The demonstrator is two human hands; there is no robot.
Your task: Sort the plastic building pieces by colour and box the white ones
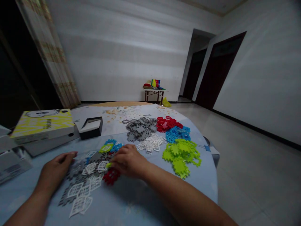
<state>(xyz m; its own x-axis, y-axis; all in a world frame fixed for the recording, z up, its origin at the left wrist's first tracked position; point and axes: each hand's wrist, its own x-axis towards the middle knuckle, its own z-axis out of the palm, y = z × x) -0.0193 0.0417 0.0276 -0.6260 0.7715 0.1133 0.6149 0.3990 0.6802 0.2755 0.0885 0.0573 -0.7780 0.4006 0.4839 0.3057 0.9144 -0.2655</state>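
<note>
A mixed heap of flat plastic toy pieces (94,157) lies in front of me: grey, blue, yellow-green, red and white ones, many with toothed edges. My right hand (128,160) reaches over its right side, fingers bent together around a yellow-green piece (108,165) that shows partly at the fingertips. Just below that hand is a red toothed piece (111,176). At the heap's left edge rests my left hand (57,171), fingers stretched out and nothing seen in them. White lattice pieces (81,201) spread toward me.
Sorted piles stand beyond: grey (141,127), white (152,142), red (166,124), blue (178,134) and yellow-green (182,155). A black open box (90,133) and a yellow-white box (43,124) are at the left. The round table's edge (216,175) curves at right.
</note>
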